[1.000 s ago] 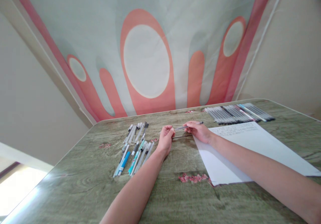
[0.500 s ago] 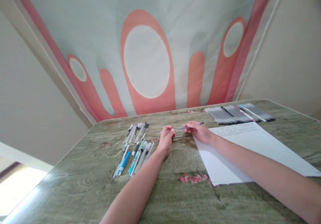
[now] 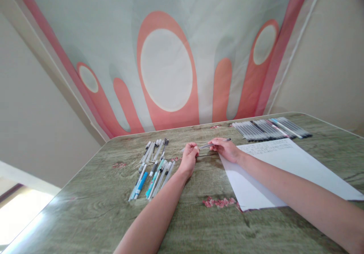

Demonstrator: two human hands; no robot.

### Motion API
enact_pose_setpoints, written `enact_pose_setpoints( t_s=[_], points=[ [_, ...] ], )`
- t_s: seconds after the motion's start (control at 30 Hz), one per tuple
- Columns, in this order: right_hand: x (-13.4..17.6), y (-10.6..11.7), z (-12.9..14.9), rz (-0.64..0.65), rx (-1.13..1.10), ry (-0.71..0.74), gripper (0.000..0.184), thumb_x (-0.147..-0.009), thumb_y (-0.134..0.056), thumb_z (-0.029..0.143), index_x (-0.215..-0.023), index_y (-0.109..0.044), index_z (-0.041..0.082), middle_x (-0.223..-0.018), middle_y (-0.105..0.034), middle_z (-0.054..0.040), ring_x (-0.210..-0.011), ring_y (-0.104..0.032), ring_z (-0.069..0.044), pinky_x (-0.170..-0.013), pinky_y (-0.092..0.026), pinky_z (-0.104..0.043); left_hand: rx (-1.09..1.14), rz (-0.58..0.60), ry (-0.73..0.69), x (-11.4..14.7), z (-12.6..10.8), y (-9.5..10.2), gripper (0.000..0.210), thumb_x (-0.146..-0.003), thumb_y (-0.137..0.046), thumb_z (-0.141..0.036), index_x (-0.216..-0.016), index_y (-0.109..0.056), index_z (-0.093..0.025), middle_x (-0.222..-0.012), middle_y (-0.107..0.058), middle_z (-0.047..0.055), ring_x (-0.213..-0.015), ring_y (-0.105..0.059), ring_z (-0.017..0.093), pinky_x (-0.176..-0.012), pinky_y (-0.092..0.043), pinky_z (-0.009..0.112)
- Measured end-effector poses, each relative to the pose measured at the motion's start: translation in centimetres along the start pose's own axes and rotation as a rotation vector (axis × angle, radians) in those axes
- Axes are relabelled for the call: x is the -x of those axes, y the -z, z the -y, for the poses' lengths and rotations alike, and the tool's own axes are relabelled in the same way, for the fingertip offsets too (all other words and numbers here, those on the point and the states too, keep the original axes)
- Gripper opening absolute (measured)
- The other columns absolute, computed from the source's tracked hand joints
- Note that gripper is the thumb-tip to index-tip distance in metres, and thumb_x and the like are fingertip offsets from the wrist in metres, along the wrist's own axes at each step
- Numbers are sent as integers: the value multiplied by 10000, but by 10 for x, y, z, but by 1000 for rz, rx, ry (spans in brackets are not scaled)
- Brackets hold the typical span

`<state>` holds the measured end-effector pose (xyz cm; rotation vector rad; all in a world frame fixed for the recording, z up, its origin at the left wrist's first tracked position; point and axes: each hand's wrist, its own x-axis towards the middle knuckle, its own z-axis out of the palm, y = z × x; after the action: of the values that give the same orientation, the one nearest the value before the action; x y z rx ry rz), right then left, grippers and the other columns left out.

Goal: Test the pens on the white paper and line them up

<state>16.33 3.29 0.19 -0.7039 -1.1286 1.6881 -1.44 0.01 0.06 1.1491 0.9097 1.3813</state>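
My left hand (image 3: 189, 159) is closed around one end of a slim grey pen (image 3: 205, 146), held just above the table. A pale translucent tip sticks out on the far side of that hand; I cannot make out whether it is part of the same pen. The dark end of the pen sits in my right hand (image 3: 226, 150), pinched between thumb and fingers. Under my right wrist lies a sheet of white paper (image 3: 264, 174) with handwriting along its top edge. Loose pens, caps and clear barrels (image 3: 155, 182) lie left of my left hand.
A row of clear pens with dark ends (image 3: 270, 129) lies side by side at the back right of the wood-patterned table (image 3: 99, 216). More clear barrels and caps (image 3: 155, 149) lie at the back left. Behind the table hangs a grey and pink printed cloth (image 3: 167, 68).
Both hands hold almost the same pose, with only a very slight shift of the fingers on the pen. The other items have not moved.
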Motion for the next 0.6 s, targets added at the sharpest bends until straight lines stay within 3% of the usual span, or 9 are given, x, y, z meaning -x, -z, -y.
enact_pose_setpoints(
  t_s=[0.6],
  points=[
    [5, -4, 2, 34, 65, 45, 158, -727, -614, 296, -796, -682, 171, -677, -651, -21, -608, -520, -91, -597, -385, -215, -3, 7, -45, 1, 1, 0, 239, -738, -579, -328, -894, -457, -194, -618, -475, -48, -572, -426, 76, -590, -322, 203]
  ],
)
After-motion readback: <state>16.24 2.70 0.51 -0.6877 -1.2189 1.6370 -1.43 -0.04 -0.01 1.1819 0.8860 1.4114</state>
